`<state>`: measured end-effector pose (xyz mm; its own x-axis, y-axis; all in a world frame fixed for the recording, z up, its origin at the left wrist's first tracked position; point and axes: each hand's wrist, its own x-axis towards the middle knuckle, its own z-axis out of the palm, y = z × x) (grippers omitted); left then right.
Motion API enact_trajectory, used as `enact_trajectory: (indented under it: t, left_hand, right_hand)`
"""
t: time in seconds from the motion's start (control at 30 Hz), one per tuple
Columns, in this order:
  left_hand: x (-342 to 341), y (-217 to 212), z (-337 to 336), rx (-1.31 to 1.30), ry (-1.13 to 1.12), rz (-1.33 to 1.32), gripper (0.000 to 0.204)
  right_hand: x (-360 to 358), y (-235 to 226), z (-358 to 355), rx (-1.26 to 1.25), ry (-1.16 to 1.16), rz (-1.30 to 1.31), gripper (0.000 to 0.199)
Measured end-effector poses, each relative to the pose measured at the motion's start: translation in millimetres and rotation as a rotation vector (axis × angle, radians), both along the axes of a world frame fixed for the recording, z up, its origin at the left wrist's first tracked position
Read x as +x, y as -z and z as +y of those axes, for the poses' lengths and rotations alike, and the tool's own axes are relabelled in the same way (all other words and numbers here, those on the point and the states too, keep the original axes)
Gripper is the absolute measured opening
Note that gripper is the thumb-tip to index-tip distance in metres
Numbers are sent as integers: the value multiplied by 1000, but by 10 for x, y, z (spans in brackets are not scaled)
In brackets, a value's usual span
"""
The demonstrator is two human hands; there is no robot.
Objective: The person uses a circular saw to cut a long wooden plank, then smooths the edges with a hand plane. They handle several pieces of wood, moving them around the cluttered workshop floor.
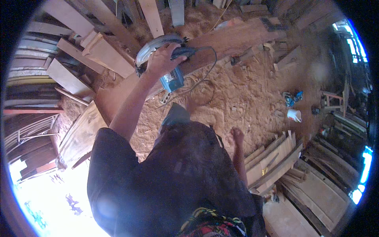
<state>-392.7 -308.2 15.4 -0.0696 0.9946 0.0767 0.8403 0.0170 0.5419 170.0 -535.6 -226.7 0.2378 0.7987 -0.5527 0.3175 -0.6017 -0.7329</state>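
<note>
My left hand (161,61) reaches forward and is wrapped round the handle of a circular saw (172,81) with a blue motor housing and a grey curved guard. The saw rests on or just over a long reddish-brown board (233,39), which runs from the lower left to the upper right; the blade is hidden. From the saw's handle a dark power cord (215,65) loops down to the ground. My right hand (237,134) hangs low on the right, apart from the saw and board. Its fingers are too small and blurred to make out, and nothing large shows in it.
Sawdust (221,102) covers the ground around my bare foot (184,103). Planks (71,77) lean at the left, and stacked boards (272,160) lie at the right. A white bucket (294,115) stands farther right, beside a blue bundle (292,98). A pale wide slab (81,134) lies lower left.
</note>
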Motion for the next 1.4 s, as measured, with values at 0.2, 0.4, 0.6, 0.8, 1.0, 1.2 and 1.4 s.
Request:
enact_trajectory:
  t: [0.2, 0.4, 0.6, 0.8, 1.0, 1.2, 1.4]
  left_hand:
    - [-245, 23, -34, 40, 44, -16, 56]
    - [-356, -110, -499, 8, -57, -82, 53]
    - [-273, -269, -630, -35, -228, -176, 50]
    - [123, -624, -279, 197, -668, -258, 52]
    - [511, -605, 254, 98, -1392, -95, 44]
    - [618, -375, 474, -179, -1476, 406, 40]
    - [696, -246, 421, -220, -1536, 544, 42]
  right_hand:
    - [-942, -399, 1116, -78, -30, 308, 34]
    - [-1254, -433, 1457, 43, -527, -73, 30]
    - [-1529, -1522, 2776, -55, -394, 134, 23]
    - [-2307, -2555, 4734, 132, -632, 134, 23]
    - [-3864, -2090, 6289, 202, -1249, 129, 25]
    - [-4574, 173, 7250, 134, -1771, -51, 28]
    - [-4662, 1750, 7398, 156, -1819, -221, 31]
